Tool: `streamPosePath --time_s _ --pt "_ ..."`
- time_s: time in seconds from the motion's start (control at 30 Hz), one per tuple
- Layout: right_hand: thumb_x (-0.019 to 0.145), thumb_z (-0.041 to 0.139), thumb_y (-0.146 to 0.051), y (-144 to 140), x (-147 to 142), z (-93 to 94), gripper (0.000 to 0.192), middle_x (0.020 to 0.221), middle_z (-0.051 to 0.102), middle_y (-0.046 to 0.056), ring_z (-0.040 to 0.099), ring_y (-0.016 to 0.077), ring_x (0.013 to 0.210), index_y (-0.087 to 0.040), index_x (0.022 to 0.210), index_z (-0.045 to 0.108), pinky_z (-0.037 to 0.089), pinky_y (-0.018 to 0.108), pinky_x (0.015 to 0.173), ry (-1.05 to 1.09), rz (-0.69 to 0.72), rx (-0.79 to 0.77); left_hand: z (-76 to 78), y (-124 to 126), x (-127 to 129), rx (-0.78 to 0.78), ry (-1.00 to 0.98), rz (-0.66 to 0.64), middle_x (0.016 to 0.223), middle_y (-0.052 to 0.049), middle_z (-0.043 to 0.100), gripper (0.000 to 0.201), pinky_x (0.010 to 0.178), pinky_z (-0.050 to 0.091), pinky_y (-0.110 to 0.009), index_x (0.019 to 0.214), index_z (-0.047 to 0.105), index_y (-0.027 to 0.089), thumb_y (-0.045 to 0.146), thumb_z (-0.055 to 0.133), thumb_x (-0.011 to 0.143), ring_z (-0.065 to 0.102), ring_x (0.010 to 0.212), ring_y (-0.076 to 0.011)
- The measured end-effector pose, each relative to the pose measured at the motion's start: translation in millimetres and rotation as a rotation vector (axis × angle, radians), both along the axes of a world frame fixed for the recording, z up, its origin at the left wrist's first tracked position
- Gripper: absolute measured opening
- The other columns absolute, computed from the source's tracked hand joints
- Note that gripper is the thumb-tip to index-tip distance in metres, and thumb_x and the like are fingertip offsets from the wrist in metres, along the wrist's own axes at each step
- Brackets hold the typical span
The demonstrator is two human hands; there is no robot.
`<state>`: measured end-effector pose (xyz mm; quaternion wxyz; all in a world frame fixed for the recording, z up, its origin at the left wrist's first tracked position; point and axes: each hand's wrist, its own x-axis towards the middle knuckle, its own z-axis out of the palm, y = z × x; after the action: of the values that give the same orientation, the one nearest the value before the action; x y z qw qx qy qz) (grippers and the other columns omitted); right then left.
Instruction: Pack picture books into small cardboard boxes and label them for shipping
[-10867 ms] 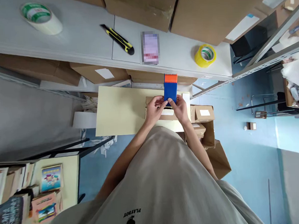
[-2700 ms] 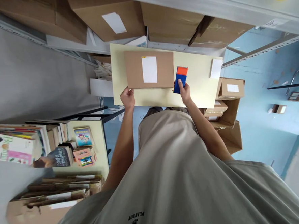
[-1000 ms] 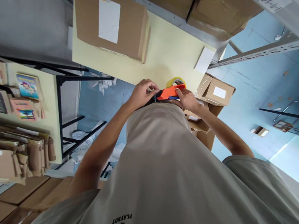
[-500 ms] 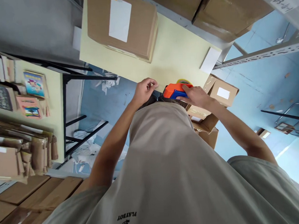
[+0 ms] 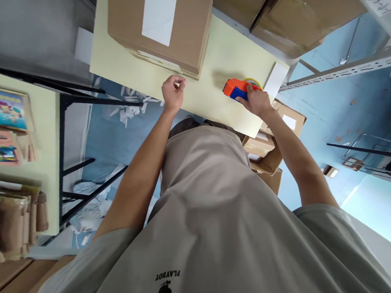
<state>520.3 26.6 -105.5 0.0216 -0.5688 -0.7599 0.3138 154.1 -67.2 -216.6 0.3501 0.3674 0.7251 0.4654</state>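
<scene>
My right hand is wrapped round an orange and blue tape dispenser. A roll of yellowish tape shows at its far side. The dispenser hangs over the pale yellow tabletop, its shadow falling on the surface. Near the front edge of a large cardboard box, my left hand is closed, thumb and forefinger curled together, with nothing visible in it. The box stands on the tabletop and bears a white label on its side.
More cardboard boxes sit on a metal shelf at the upper right. Below the table's right end are smaller cartons. At left, a second table holds books and packets, and white scraps litter the floor.
Both hands have moved forward from my waist to over the tabletop, and farther apart. The tape dispenser has travelled with my right hand. My left hand has come closer to the box.
</scene>
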Motion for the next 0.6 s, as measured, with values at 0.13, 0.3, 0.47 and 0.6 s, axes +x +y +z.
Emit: streamPosePath --time_s 0.13,0.3,0.47,0.6 --pt "0.108 0.067 -0.090 -3 -7 -16.7 0.083 0.120 0.084 0.027 0.077 0.0461 0.122 -0.012 0.135 0.069 0.063 0.062 0.108 -0.047 0.008 -0.014 -9.5 9 -2 0.016 0.013 0.042 0.109 -0.006 0.083 0.038 0.113 0.065 -0.042 0.104 0.079 0.022 0.056 0.096 0.103 0.084 0.119 -0.0269" --pt "0.117 0.047 -0.086 -12 -26 -8.4 0.092 0.136 0.080 0.035 0.078 0.0474 0.126 -0.004 0.157 0.060 0.063 0.061 0.107 -0.329 0.070 -0.054 -2.7 20 1 -0.050 0.033 0.090 0.113 -0.005 0.083 0.024 0.125 0.059 -0.041 0.109 0.080 0.019 0.039 0.092 0.110 0.081 0.122 -0.0217" --pt "0.123 0.026 -0.078 -16 -38 -1.1 0.093 0.138 0.078 0.039 0.079 0.0481 0.123 0.000 0.167 0.050 0.064 0.058 0.099 -0.563 0.199 -0.035 6.3 23 5 -0.084 -0.106 0.125 0.130 -0.008 0.084 0.023 0.138 0.052 -0.046 0.110 0.078 0.031 0.048 0.093 0.107 0.075 0.141 -0.0304" --pt "0.123 0.018 -0.076 -20 -38 -11.1 0.093 0.129 0.080 0.037 0.080 0.0469 0.110 0.000 0.164 0.054 0.065 0.056 0.091 -0.556 0.205 0.031 10.3 21 6 -0.087 -0.211 0.121 0.141 -0.012 0.082 0.032 0.147 0.043 -0.051 0.111 0.075 0.031 0.056 0.093 0.104 0.067 0.159 -0.0380"
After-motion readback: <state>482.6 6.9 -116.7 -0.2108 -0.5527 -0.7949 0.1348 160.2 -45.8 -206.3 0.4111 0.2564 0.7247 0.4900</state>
